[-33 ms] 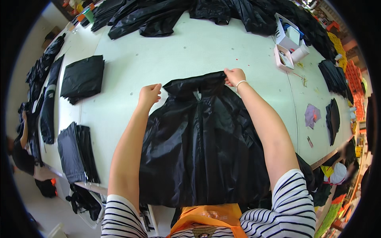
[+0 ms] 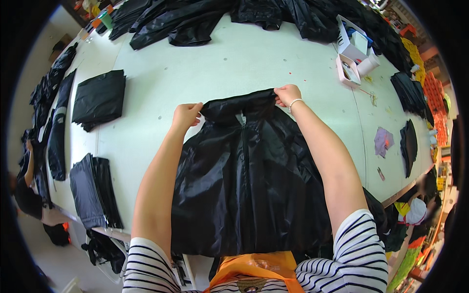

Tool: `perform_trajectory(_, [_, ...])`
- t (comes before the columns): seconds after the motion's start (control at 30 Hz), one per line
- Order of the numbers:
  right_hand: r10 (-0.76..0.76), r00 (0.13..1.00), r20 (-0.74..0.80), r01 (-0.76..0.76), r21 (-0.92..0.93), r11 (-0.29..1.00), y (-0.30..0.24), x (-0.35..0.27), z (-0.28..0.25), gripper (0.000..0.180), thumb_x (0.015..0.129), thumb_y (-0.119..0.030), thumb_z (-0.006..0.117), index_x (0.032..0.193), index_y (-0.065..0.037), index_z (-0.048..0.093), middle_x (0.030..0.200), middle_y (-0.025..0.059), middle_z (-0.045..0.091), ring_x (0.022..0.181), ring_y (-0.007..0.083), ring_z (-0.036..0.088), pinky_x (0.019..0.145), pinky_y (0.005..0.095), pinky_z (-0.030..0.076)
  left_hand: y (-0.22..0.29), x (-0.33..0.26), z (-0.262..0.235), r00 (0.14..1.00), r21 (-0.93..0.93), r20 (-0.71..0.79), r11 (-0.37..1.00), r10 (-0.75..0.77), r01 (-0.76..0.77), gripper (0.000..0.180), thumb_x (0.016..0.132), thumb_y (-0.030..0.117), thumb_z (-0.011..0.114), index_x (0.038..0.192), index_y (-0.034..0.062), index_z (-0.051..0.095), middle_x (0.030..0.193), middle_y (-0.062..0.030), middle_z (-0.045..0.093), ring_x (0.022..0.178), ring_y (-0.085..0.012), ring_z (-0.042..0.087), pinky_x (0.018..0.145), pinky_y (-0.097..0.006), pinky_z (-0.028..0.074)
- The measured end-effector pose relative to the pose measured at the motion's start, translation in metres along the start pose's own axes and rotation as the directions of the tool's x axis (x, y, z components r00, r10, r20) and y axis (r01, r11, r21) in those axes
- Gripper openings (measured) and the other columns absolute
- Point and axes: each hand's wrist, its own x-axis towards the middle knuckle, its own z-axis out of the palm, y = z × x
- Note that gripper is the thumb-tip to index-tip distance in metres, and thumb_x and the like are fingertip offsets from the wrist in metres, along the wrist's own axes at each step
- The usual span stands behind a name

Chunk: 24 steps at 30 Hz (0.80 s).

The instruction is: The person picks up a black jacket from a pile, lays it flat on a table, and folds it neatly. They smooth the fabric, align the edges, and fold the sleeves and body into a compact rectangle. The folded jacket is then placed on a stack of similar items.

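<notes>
A shiny black jacket with a front zip lies flat on the white table, its collar pointing away from me. My left hand pinches the left end of the collar. My right hand, with a bead bracelet on the wrist, grips the right end of the collar. Both forearms stretch along the jacket's sides, and the hem hangs toward my body at the table's near edge.
A folded black garment and a stack of dark folded ones lie to the left. More black jackets are heaped along the far edge. White boxes stand at the far right, near a purple scrap. Other people work at the left edge and lower right.
</notes>
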Motion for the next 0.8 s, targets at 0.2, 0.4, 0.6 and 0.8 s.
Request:
perform_trajectory(0.2, [-0.177,0.978,-0.112,0.134,-0.319,0.938,-0.028,0.012,-0.009,0.009,0.064,-0.012,0.062,0.068,-0.004,0.062,0.070,0.0136,0.064,0.066,0.0271,0.063,0.063,0.0364,0.050,0.021,0.089,0.014,0.991,0.320,-0.069,0.944,0.111,-0.084,0.021,0.069,0.017,0.064,0.061,-0.0030,0.062,0.060,-0.0113,0.063,0.058,-0.0208,0.063,0.056,-0.034,0.051])
perform_trajectory(0.4, [-0.296,0.914,-0.278,0.315,0.025,0.949,0.009,-0.008,0.027,0.016,0.079,-0.016,0.066,0.088,-0.003,0.062,0.076,0.0103,0.064,0.071,0.0230,0.062,0.065,0.0333,0.050,0.022,0.072,0.074,0.954,-0.261,-0.156,0.921,0.255,-0.289,0.029,0.085,0.013,0.059,0.104,-0.0082,0.055,0.090,-0.0145,0.066,0.074,-0.0156,0.063,0.067,-0.025,0.050])
perform_trajectory(0.6, [-0.495,0.867,-0.060,0.498,0.064,0.865,0.038,-0.143,0.067,0.021,0.080,-0.011,0.070,0.095,0.001,0.063,0.076,0.0103,0.062,0.061,0.0200,0.060,0.056,0.0287,0.048,-0.002,-0.035,0.073,0.930,0.549,0.041,0.769,0.366,-0.327,0.050,0.078,0.050,0.066,0.064,0.0019,0.064,0.062,-0.0149,0.062,0.059,-0.0325,0.062,0.055,-0.039,0.048])
perform_trajectory(0.8, [-0.491,0.843,-0.220,0.516,0.073,0.853,0.052,-0.141,0.107,0.009,0.079,-0.001,0.065,0.088,0.000,0.066,0.081,0.0120,0.064,0.064,0.0235,0.062,0.058,0.0293,0.049,-0.006,-0.020,0.098,0.954,0.684,0.143,0.670,0.265,-0.289,0.051,0.078,0.050,0.065,0.069,0.0001,0.066,0.069,-0.0198,0.064,0.071,-0.0331,0.065,0.059,-0.041,0.051])
